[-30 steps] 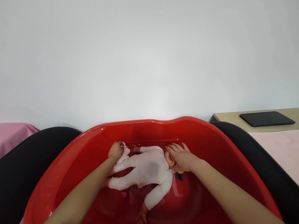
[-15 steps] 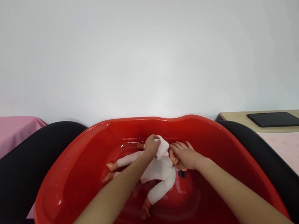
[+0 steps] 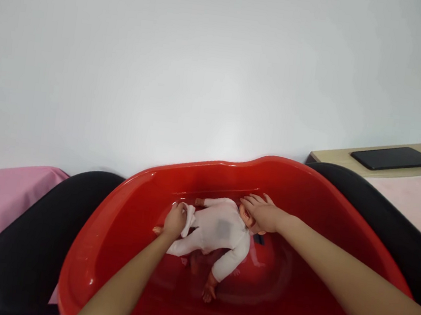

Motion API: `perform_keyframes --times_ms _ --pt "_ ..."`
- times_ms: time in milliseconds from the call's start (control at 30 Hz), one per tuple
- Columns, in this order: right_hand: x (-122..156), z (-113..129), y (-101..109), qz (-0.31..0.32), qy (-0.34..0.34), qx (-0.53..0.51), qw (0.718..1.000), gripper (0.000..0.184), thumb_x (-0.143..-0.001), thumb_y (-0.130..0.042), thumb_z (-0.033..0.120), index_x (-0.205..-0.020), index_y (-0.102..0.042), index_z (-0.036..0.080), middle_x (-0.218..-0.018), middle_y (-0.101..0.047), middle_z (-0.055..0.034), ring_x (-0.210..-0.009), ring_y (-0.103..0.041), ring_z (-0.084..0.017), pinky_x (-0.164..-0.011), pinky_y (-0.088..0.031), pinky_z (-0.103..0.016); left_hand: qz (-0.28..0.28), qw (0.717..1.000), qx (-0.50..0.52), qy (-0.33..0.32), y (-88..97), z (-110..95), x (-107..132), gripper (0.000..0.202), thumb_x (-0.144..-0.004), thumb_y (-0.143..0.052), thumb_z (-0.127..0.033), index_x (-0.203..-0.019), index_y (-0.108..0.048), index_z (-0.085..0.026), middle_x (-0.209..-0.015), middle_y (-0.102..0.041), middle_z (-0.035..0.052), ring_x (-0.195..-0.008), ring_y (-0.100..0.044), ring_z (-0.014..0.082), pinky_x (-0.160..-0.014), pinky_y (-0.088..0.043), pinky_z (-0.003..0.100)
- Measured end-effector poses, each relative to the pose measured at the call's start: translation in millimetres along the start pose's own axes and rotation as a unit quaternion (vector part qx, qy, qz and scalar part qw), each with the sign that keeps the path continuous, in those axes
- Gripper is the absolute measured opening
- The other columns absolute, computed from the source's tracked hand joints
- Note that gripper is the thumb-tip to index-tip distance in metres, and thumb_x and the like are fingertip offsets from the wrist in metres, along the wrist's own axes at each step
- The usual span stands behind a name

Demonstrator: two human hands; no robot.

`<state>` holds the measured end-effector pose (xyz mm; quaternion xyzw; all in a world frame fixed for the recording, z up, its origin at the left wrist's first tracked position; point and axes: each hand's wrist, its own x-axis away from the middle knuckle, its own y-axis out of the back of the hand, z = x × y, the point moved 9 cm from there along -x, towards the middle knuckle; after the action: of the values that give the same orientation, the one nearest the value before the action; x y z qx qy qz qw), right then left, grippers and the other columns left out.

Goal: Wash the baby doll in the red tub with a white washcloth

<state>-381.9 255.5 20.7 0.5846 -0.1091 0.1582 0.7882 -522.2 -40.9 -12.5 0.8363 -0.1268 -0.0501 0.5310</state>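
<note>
A baby doll [image 3: 217, 225] with a white cloth body lies in a red tub [image 3: 342, 209] that holds some water. Its head [image 3: 245, 215] points right and its legs left; one arm hangs down toward the tub's floor. My right hand [image 3: 263, 215] rests over the doll's head with fingers stretched out. At the doll's legs, my left hand [image 3: 175, 219] is closed around a small white cloth [image 3: 188, 220], which touches the lower body. A grey square patch shows on the doll's torso. The fingertips of my left hand are partly hidden.
Black padded rests [image 3: 23, 242] flank the tub on both sides. Pink cloth [image 3: 2, 198] covers a surface at the left. A black phone or tablet [image 3: 394, 158] lies on a wooden surface [image 3: 333, 157] at the right, beside pale pink cloth [image 3: 420, 198]. Behind stands a white wall [image 3: 206, 65].
My left hand has moved the white cloth leftward, from near the doll's neck down along its torso to the legs. My right hand stays at the head.
</note>
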Motion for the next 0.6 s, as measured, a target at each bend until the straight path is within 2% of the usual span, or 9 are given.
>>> perform_keyframes --times_ms 200,267,333,367,433,533,600 --pt "-0.2 0.1 -2.7 0.004 0.007 0.005 1.0 0.122 -0.06 -0.084 0.05 -0.165 -0.029 0.022 -0.167 -0.029 -0.0162 -0.157 -0.015 -0.043 -0.125 -0.002 -0.067 0.025 0.993 -0.102 0.044 26.3 56.8 7.8 0.025 -0.101 -0.047 -0.034 -0.111 -0.067 -0.021 -0.122 -0.065 0.0121 -0.095 -0.068 0.0235 -0.078 -0.045 0.032" --pt "0.4 0.6 -2.5 0.005 0.008 0.011 1.0 0.122 -0.061 -0.084 0.052 -0.165 -0.028 0.019 -0.168 -0.028 -0.0168 -0.157 -0.015 -0.042 -0.125 -0.003 -0.068 0.022 0.992 -0.108 0.054 38.2 67.3 7.7 0.024 -0.1 -0.048 -0.031 -0.108 -0.067 -0.02 -0.122 -0.065 0.0133 -0.096 -0.068 0.0238 -0.079 -0.046 0.032" --pt "0.8 0.9 -2.3 0.008 0.007 0.018 1.0 0.121 -0.063 -0.083 0.052 -0.165 -0.027 0.018 -0.168 -0.027 -0.017 -0.157 -0.016 -0.041 -0.125 -0.003 -0.068 0.014 0.993 -0.104 0.055 47.1 66.5 5.8 0.021 -0.098 -0.05 -0.027 -0.107 -0.067 -0.019 -0.121 -0.066 0.0136 -0.099 -0.068 0.0241 -0.082 -0.047 0.032" --pt "0.9 1.0 -2.2 0.009 0.006 0.02 1.0 0.121 -0.063 -0.083 0.052 -0.165 -0.027 0.017 -0.168 -0.027 -0.0169 -0.157 -0.016 -0.041 -0.125 -0.003 -0.068 0.009 0.994 -0.101 0.05 49.3 60.2 4.5 0.02 -0.097 -0.049 -0.024 -0.107 -0.066 -0.019 -0.12 -0.067 0.0128 -0.102 -0.067 0.0237 -0.085 -0.048 0.032" --pt "1.3 1.2 -1.6 0.009 0.003 0.022 1.0 0.122 -0.061 -0.084 0.051 -0.165 -0.028 0.018 -0.168 -0.027 -0.0169 -0.157 -0.016 -0.041 -0.125 -0.003 -0.068 -0.002 0.997 -0.075 0.023 48.1 33.3 2.9 0.019 -0.097 -0.049 -0.022 -0.106 -0.066 -0.021 -0.117 -0.069 0.0098 -0.106 -0.066 0.0226 -0.091 -0.048 0.031" --pt "2.7 3.3 0.1 0.008 0.007 0.02 1.0 0.121 -0.059 -0.085 0.052 -0.164 -0.032 0.021 -0.167 -0.031 -0.0168 -0.156 -0.018 -0.042 -0.125 -0.004 -0.068 -0.017 0.998 0.047 -0.04 33.2 -34.3 7.6 0.01 -0.093 -0.058 -0.023 -0.096 -0.067 -0.022 -0.108 -0.071 0.0063 -0.106 -0.065 0.0229 -0.096 -0.048 0.033" --pt "4.2 4.9 1.2 0.009 0.011 0.02 1.0 0.12 -0.06 -0.085 0.052 -0.163 -0.032 0.021 -0.166 -0.032 -0.0168 -0.156 -0.019 -0.042 -0.125 -0.004 -0.067 0.006 0.987 0.146 -0.065 12.5 -81.8 16.2 0.008 -0.09 -0.062 -0.024 -0.097 -0.067 -0.023 -0.107 -0.072 0.0048 -0.105 -0.065 0.0224 -0.098 -0.048 0.034"
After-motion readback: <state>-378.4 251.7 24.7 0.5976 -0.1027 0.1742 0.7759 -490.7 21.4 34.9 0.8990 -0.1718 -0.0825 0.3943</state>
